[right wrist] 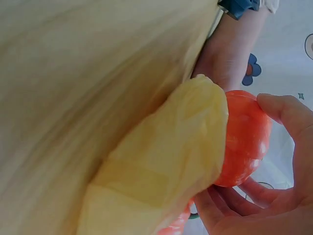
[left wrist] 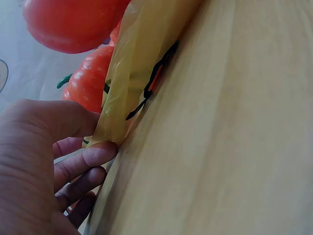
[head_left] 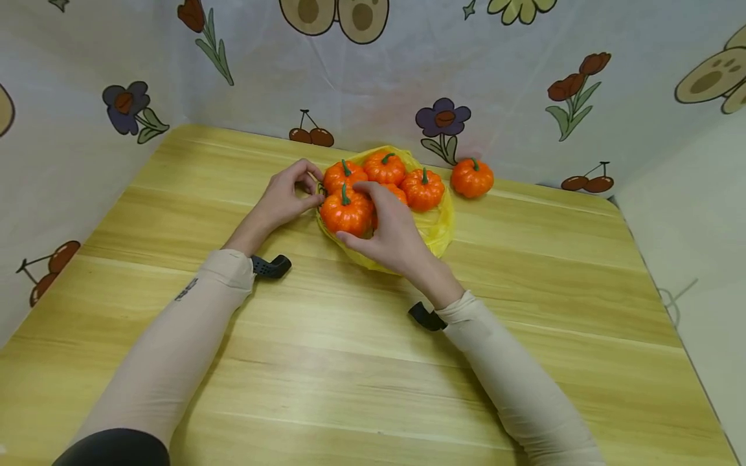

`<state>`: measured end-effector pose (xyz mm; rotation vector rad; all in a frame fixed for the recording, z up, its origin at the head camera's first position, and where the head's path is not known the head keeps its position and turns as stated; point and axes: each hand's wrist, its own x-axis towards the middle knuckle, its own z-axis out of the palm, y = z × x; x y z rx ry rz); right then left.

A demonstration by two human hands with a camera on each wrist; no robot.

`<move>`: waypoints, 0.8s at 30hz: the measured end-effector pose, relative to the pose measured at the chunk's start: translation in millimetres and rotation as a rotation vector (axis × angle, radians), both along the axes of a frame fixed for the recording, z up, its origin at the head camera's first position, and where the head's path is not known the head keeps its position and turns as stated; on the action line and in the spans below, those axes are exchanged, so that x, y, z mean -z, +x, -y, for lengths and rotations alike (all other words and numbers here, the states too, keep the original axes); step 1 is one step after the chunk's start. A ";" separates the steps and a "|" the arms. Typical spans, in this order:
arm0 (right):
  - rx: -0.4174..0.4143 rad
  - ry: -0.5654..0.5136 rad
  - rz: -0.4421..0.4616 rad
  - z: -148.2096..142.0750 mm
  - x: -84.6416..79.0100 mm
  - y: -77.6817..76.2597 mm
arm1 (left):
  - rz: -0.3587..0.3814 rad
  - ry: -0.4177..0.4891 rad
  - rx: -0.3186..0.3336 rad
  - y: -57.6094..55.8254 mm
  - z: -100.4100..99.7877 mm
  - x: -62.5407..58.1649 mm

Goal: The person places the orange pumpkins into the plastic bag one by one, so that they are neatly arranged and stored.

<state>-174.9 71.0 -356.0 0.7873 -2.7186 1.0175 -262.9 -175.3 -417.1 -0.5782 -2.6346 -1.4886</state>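
Note:
Small orange pumpkins with green stems sit close together in a yellow plastic bag (head_left: 440, 226) with its mouth spread open. My left hand (head_left: 283, 199) pinches the bag's left edge between thumb and fingers; the left wrist view shows the thin yellow film (left wrist: 115, 117) between them. My right hand (head_left: 399, 234) grips the front-left pumpkin (head_left: 346, 212), thumb on its near side and fingers around its far side. In the right wrist view this pumpkin (right wrist: 244, 139) stands above the bag's rim. The right hand partly hides another pumpkin (head_left: 398, 193) behind it.
One more pumpkin (head_left: 473, 178) stands outside the bag to its right, close to the patterned cloth (head_left: 373, 77) at the table's back edge. The wooden table (head_left: 326, 362) extends in front and to both sides. A black wrist mount (head_left: 427, 317) juts from the right sleeve.

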 end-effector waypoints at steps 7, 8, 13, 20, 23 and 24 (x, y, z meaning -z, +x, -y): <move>-0.037 0.055 0.040 2.1 5.8 -0.7 | -0.001 0.003 0.000 0.6 -0.3 -1.1; -0.043 0.064 0.041 2.2 6.2 -0.4 | 0.001 0.005 -0.001 0.8 -0.3 -1.2; -0.056 0.125 0.021 1.9 4.9 2.0 | 0.011 0.008 -0.005 1.6 -1.2 -2.2; -0.036 0.203 -0.067 1.5 4.0 2.9 | 0.012 0.011 -0.007 1.7 -1.4 -2.5; -0.034 0.212 -0.074 1.5 3.6 2.8 | 0.013 0.009 -0.008 2.0 -1.4 -2.8; -0.033 0.213 -0.074 1.6 3.5 2.7 | 0.013 0.009 -0.008 2.1 -1.4 -2.9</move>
